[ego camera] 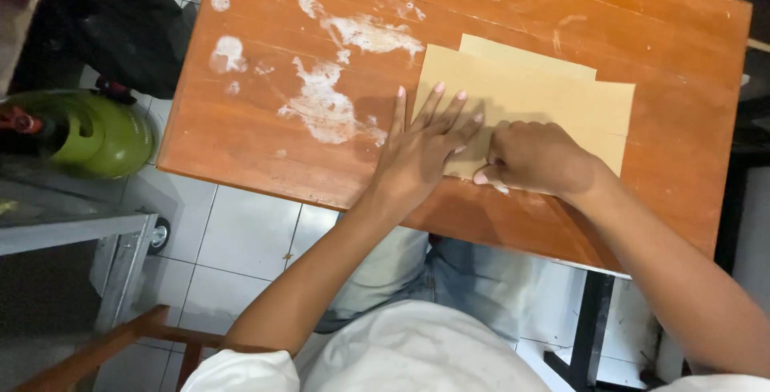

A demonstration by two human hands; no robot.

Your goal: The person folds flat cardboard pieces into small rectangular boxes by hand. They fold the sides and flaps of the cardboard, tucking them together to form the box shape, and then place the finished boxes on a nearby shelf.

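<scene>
Tan kraft paper sheet (553, 99), flat and stepped along its far edge as though folded or layered, lies on the orange-brown wooden table (265, 143), toward the near right part of the top. White paint-like smears (329, 103) mark the wood to its left, clear of the paper.

The left hand (421, 151) is spread flat, fingers fanned, palm pressing down across the paper's left edge, half on paper and half on wood. It grips nothing; it only weighs the sheet down. The right hand (533, 158) is curled into a loose fist over the paper's near edge, knuckles up, thumb and fingertip pressed low at the edge. It may be pinching or creasing a fold there, though the fingers hide the contact, so I cannot tell for sure.

Trouble could come from the near edge: the sheet sits close to the table's front rim, and a push from the right hand might slide it off if the left palm lifts. Uneven pressure could set a crooked crease or crumple the thin paper. The smears, if rough, might snag a shifting sheet.

Beside the table stand a green rounded gas cylinder (100, 131) and a grey metal frame (120, 239) on the white tiled floor (241, 247).
</scene>
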